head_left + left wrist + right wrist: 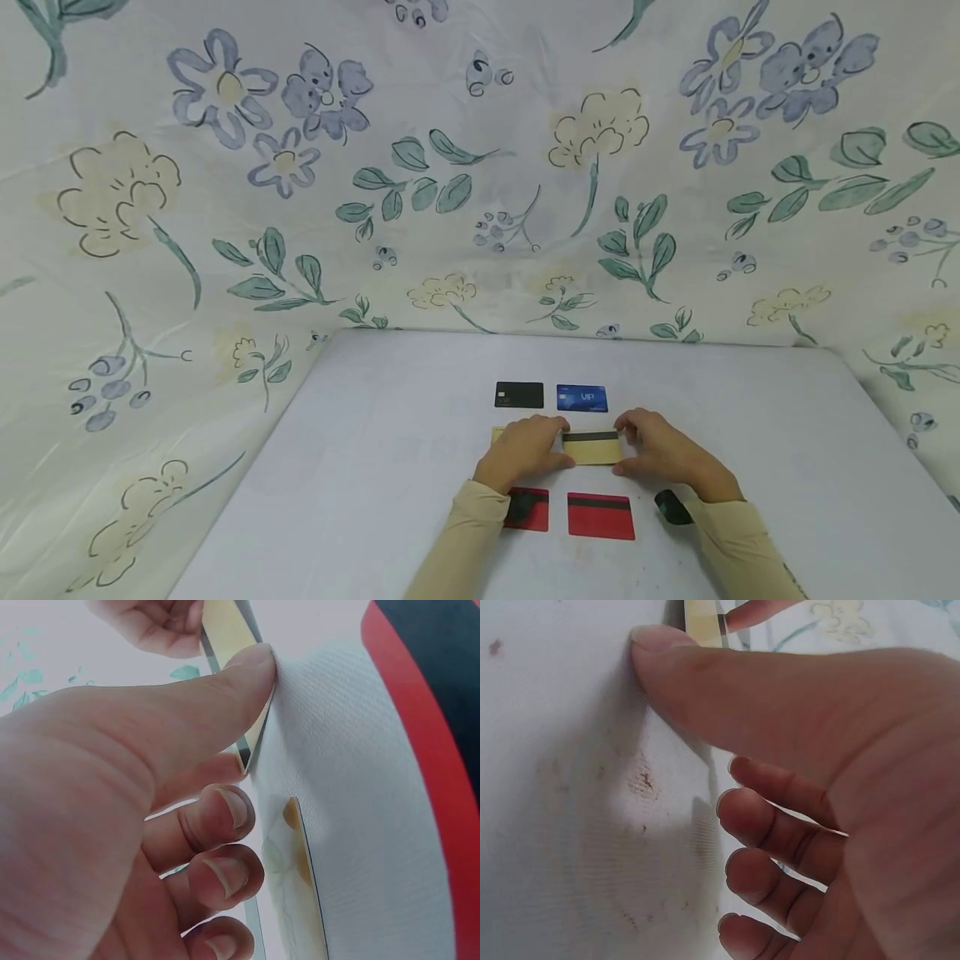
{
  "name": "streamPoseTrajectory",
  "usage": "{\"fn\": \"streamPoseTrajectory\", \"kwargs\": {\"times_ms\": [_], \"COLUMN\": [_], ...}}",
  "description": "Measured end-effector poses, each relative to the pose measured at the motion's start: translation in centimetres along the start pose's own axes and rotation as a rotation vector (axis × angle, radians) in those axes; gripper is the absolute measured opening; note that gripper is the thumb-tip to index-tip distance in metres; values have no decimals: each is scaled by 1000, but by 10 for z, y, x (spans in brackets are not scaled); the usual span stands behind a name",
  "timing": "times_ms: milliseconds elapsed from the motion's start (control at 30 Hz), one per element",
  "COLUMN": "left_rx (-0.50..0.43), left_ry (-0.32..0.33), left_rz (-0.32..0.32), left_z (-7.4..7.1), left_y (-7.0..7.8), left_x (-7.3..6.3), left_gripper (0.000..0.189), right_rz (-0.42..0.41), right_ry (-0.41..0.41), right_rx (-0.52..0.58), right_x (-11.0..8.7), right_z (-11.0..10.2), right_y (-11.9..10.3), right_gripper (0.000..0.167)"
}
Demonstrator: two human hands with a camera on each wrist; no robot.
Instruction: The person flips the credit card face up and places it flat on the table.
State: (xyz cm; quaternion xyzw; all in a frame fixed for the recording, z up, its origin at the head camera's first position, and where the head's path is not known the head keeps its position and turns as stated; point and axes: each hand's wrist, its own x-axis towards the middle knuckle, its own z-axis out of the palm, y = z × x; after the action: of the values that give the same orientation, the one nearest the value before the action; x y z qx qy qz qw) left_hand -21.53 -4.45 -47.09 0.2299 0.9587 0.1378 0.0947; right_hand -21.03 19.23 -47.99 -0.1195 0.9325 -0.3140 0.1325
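A gold card with a dark stripe [592, 450] lies between my two hands at the middle of the white table. My left hand [525, 450] pinches its left edge, thumb [251, 667] at the near corner and index finger at the far one. At the right edge my right hand [660, 450] holds it the same way, its other fingers [754, 817] loosely bent. In the left wrist view the gold card [229, 630] looks slightly raised on the left hand's side. Another pale gold card [497, 433] is mostly hidden behind my left hand.
Behind the hands lie a black card [519, 395] and a blue VIP card [582, 398]. Nearer are two red cards with dark stripes, the left one [538, 518] partly covered by my wrist, the right one [600, 518] in full view. A floral cloth [525, 275] hangs behind the table.
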Motion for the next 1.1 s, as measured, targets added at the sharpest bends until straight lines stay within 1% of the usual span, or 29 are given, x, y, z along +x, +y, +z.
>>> {"fn": "streamPoseTrajectory", "kwargs": {"times_ms": [100, 333, 633, 767, 933, 1033, 1100], "left_rx": [-5, -46, -51, -53, -53, -53, -60], "left_ry": [-9, -22, -17, -14, 17, 32, 36], "left_rz": [4, 13, 29, 56, 97, 118, 126], "left_z": [0, 0, -4, -6, -9, -9, -10], "left_y": [-1, -3, -1, -1, 0, 1, 2], "left_x": [1, 2, 2, 2, 2, 2, 2], "left_gripper": [52, 52, 53, 55, 57, 59, 60], "right_rz": [-7, 16, -7, -33, -84, -102, -98], "right_ry": [6, 8, 7, 18, 36, 42, 46], "right_rx": [-13, -23, -16, -33, -63, -76, -73], "right_x": [0, 0, -1, -3, -4, -4, -5], "right_z": [-2, -7, -12, -14, -18, -19, -19], "right_y": [0, -2, -3, -5, -9, -10, -10], "right_gripper": [61, 61, 62, 61, 62, 62, 63]}}
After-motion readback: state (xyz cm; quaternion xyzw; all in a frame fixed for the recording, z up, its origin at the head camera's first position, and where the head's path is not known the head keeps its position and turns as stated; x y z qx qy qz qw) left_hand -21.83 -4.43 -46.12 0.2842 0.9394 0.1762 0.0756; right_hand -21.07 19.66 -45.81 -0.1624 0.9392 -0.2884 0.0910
